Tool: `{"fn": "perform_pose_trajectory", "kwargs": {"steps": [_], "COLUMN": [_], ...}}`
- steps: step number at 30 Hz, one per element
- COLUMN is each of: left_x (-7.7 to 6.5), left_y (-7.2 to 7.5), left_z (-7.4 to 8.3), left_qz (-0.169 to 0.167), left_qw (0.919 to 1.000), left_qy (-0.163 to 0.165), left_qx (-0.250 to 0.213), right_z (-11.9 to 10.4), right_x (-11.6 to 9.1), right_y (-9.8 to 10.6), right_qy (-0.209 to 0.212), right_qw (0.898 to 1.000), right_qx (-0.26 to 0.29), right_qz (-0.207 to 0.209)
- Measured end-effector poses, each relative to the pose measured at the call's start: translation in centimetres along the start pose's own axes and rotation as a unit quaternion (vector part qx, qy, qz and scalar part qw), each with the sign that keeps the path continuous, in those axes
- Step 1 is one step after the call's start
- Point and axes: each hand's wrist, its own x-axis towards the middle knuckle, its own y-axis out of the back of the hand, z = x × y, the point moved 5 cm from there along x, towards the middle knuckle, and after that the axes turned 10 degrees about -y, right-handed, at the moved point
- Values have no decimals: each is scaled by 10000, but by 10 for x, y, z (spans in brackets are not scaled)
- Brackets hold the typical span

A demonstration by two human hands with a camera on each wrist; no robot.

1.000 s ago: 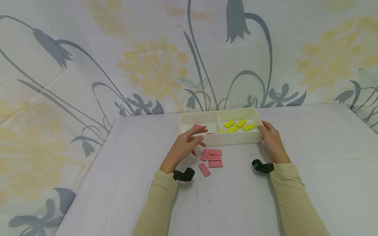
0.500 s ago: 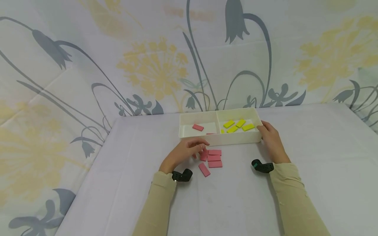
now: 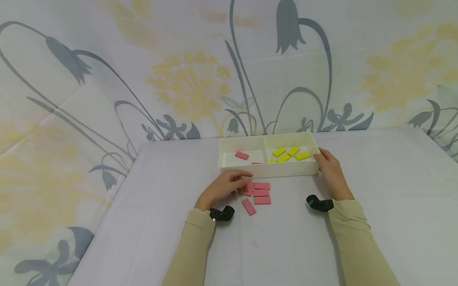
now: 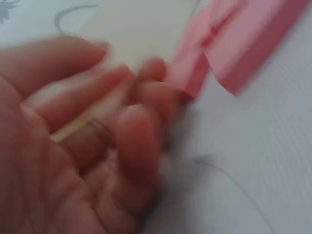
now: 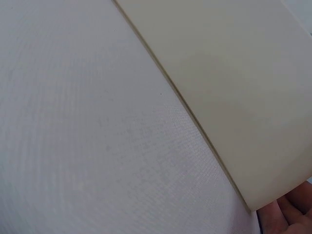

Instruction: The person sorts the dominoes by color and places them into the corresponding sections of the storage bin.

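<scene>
- Fingers curled, the left hand meets a pink block at the 9 o'clock edge of a small cluster on the white-covered surface; blur in the left wrist view means one cannot tell whether it grips the block or merely touches it.
- At 2 o'clock from the cluster, the right hand grasps the end of a white box, thumb at the rim, fingers round the outside.
- Just to the touched block's 3 o'clock, three more pink blocks lie flat in a short column; a fifth, the loose pink block, lies askew at the cluster's 7 o'clock.
- The box sits at 12 o'clock, split by a divider: two pink pieces show in its 9 o'clock compartment, one mostly hidden by the near wall, and yellow blocks in its 3 o'clock compartment.
- The blocks look light, stiff, smooth and hard to break, perhaps slightly slippery; a thumb-and-finger pinch across the long edges should suit, best from a side where no neighbour crowds it.
- The box appears light and rigid, its thin end wall offering a sound hold.
</scene>
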Motion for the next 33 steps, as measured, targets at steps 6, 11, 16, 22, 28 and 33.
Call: {"fn": "perform_pose_trajectory", "kwargs": {"steps": [6,11,16,22,28,33], "left_x": [-3,-3,-2,-1,-2,-1], "left_y": [-4,-6,-6,-9,-11,-10], "left_z": [-5,-8,-8,-7,-6,-2], "left_qz": [-89,-37,314,639,879,945], "left_qw": [9973,9959,9942,9917,9895,9897], "left_qy": [506,670,806,972,1050,1040], "left_qx": [-534,-601,-636,-545,-464,-287], "right_z": [1,1,1,3,2,-1], "right_x": [-3,-3,0,0,0,-1], "right_y": [-1,0,1,3,3,2], "right_qy": [77,115,122,119,129,150], "right_qw": [10000,9999,9999,9999,9999,9999], "right_qx": [49,13,-14,-88,-20,-19], "right_qz": [-41,-66,-71,-52,-53,-46]}}
